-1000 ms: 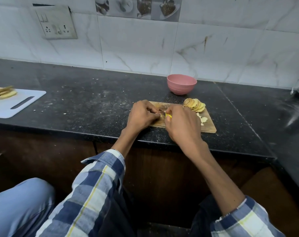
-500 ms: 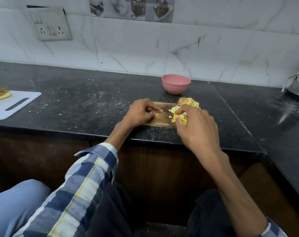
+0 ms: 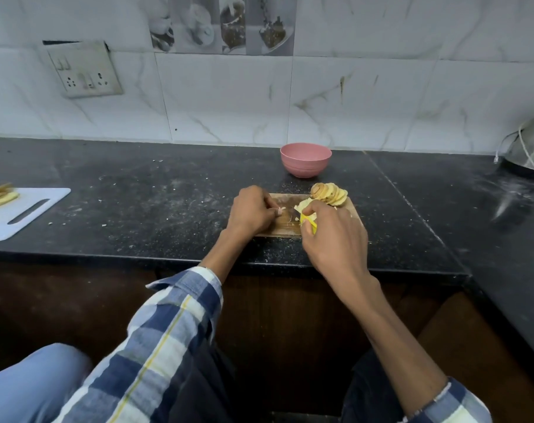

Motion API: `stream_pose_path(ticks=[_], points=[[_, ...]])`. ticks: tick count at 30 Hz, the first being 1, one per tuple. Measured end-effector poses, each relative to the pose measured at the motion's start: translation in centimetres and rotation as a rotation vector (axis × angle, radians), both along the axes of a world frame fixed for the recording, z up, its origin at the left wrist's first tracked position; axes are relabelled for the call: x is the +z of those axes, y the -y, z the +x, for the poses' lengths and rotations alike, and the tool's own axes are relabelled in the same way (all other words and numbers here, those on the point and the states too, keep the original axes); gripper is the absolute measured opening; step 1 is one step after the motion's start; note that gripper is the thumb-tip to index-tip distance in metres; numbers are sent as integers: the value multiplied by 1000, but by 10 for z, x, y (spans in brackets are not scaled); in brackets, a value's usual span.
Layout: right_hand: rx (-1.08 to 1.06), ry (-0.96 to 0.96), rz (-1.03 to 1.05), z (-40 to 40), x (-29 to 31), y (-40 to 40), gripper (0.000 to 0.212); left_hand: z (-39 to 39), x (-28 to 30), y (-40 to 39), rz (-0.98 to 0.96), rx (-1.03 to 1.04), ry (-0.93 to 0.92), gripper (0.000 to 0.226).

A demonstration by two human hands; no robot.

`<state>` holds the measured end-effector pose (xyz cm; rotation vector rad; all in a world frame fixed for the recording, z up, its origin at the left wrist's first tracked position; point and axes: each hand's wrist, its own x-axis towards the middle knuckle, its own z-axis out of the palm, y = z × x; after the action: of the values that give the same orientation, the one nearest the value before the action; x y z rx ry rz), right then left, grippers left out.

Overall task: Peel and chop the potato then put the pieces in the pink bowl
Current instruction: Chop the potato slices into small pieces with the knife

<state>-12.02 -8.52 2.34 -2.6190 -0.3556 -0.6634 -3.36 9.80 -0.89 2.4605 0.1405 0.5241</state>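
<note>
Right hand (image 3: pixel 332 236), centre frame, grips a yellow-handled knife (image 3: pixel 307 221); left hand (image 3: pixel 251 212) curled, pinching a small potato piece (image 3: pixel 280 210) on the wooden board (image 3: pixel 285 228). Potato slices (image 3: pixel 331 193) fan at the board's far edge; pink bowl (image 3: pixel 305 160) stands beyond on the worktop (image 3: pixel 155 206).

The bowl (image 3: pixel 306 159) is pink, the potato slices (image 3: pixel 331 194) are pale yellow with brown edges, and they sit on a light brown wooden board (image 3: pixel 285 221), where a bright yellow handle (image 3: pixel 309 223) shows too. The worktop (image 3: pixel 168 209) is black with tiny white specks, the wall tiles (image 3: pixel 366 96) are white with thin grey and brown lines like marble, and the other board (image 3: pixel 21 215) is white. The shirt sleeve (image 3: pixel 161 337) has blue, dark blue and white checks with a thin yellow stripe, and the trouser leg (image 3: pixel 24 389) is light blue.
</note>
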Motion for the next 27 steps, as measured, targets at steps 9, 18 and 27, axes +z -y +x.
stream_pose_path(ticks=[9, 18, 27], points=[[19, -48, -77, 17, 0, -23, 23, 2, 1, -10, 58, -95, -14, 10], [18, -103, -139, 1, 19, -4, 22, 0, -3, -9, 2, -69, 30, 5], [26, -42, -81, 8, 14, -16, 22, -9, -15, -21, -157, -65, 102, 6]])
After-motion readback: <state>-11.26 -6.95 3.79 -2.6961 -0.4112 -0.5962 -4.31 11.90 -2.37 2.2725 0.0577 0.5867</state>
